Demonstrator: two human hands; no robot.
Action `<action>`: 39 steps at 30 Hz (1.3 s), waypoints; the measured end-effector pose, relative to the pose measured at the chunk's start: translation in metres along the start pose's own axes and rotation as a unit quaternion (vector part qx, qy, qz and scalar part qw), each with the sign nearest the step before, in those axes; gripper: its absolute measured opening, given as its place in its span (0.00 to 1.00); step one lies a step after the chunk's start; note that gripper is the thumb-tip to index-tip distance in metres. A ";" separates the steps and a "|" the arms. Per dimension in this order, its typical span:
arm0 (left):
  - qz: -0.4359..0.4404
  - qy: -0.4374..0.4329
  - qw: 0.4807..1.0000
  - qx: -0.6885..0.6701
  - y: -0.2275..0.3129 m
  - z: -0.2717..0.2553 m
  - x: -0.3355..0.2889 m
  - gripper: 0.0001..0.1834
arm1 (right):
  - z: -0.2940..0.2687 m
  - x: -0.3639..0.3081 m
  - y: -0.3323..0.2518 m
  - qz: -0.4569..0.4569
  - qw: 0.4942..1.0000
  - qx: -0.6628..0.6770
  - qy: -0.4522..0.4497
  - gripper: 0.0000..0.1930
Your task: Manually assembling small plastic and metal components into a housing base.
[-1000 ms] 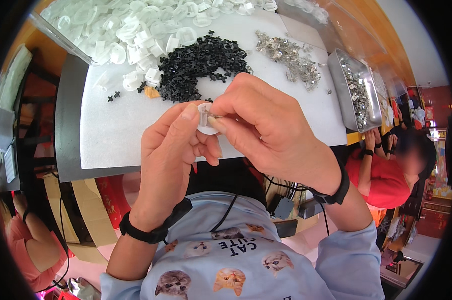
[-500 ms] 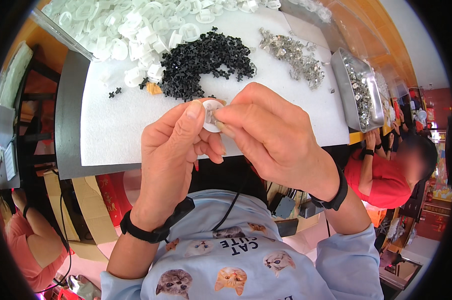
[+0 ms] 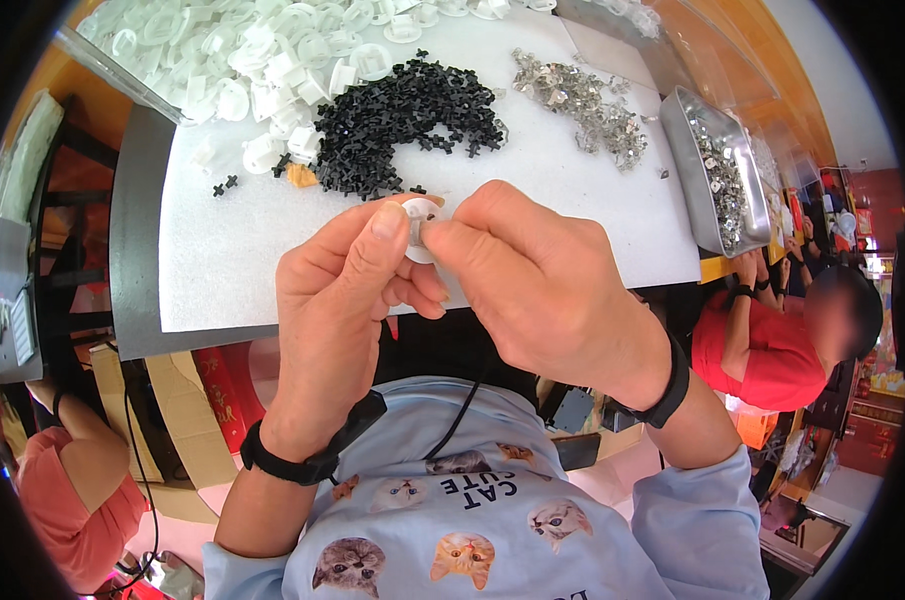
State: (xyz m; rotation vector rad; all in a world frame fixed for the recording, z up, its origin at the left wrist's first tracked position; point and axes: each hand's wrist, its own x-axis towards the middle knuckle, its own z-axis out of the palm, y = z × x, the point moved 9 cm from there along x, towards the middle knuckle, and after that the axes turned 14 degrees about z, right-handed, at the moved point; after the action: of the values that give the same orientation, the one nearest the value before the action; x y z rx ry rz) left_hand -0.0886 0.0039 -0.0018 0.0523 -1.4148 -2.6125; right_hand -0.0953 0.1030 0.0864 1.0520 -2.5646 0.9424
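Note:
A small white round plastic piece (image 3: 419, 208) is pinched between the thumb and fingers of my left hand (image 3: 332, 290), just above the table's near edge. My right hand (image 3: 552, 285) is closed, its fingers curled with the tips pressed against the face of the piece. Those fingertips cover part of the piece, so anything between them is hidden. Beyond my hands lies a heap of small black cross-shaped parts (image 3: 402, 115). Farther right are scattered small shiny metal parts (image 3: 582, 105).
Many white plastic pieces (image 3: 262, 60) are piled at the back left. A metal tray (image 3: 684, 170) of shiny parts stands on the right. An orange-tan scrap (image 3: 300, 175) sits by the black heap. A person in red (image 3: 762, 350) is at right, another in pink (image 3: 77, 500) at left.
My right hand has rolled inward, its fingers curling tighter and the knuckles dropping a little against the white piece. My left hand keeps its grip, almost still.

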 end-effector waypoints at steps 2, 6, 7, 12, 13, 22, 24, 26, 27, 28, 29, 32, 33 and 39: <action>-0.002 0.013 1.000 0.007 0.000 -0.003 0.000 0.18 | 0.004 -0.002 -0.004 -0.012 0.999 -0.035 -0.014 0.11; 0.005 -0.005 1.000 0.007 0.001 -0.002 0.000 0.18 | 0.006 -0.007 0.002 0.007 0.999 -0.022 -0.027 0.12; 0.005 -0.008 1.000 0.003 0.000 -0.001 -0.001 0.18 | 0.003 -0.008 0.006 0.018 1.000 0.008 -0.008 0.11; 0.003 -0.009 1.000 -0.012 0.001 0.001 0.000 0.18 | 0.004 -0.003 0.016 0.130 0.976 0.171 -0.040 0.05; 0.007 -0.008 1.000 -0.013 0.001 0.001 0.000 0.19 | 0.010 -0.003 0.023 0.173 0.962 0.203 -0.061 0.03; 0.047 0.032 0.998 0.022 0.003 -0.003 -0.003 0.16 | 0.027 -0.006 0.035 0.257 0.930 0.254 -0.063 0.03; 0.067 0.028 0.996 0.054 0.004 -0.004 -0.003 0.16 | 0.028 -0.005 0.035 0.256 0.929 0.258 -0.061 0.04; 0.086 0.024 0.992 0.086 0.006 -0.005 -0.003 0.16 | 0.034 -0.007 0.038 0.288 0.912 0.281 -0.079 0.03; 0.091 0.023 0.991 0.092 0.006 -0.006 -0.003 0.15 | 0.034 -0.007 0.038 0.288 0.912 0.281 -0.080 0.03; 0.096 0.023 0.990 0.099 0.007 -0.006 -0.003 0.15 | 0.034 -0.007 0.038 0.298 0.905 0.292 -0.088 0.02; 0.096 0.022 0.990 0.098 0.008 -0.006 -0.003 0.15 | 0.035 -0.009 0.038 0.308 0.897 0.303 -0.096 0.02; 0.070 0.021 0.994 0.086 0.007 -0.004 -0.004 0.16 | 0.031 -0.012 0.040 0.286 0.882 0.373 -0.022 0.03; 0.071 0.024 0.993 0.089 0.007 -0.003 -0.004 0.16 | 0.031 -0.012 0.041 0.286 0.882 0.373 -0.022 0.03; 0.066 0.031 0.992 0.102 0.008 -0.004 -0.004 0.16 | 0.031 -0.012 0.042 0.302 0.870 0.388 -0.036 0.03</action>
State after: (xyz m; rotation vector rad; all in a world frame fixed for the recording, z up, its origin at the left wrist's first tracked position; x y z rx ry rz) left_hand -0.0831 -0.0029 0.0019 0.0637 -1.6003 -2.3332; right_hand -0.1139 0.1126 0.0375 0.3564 -2.6428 2.2551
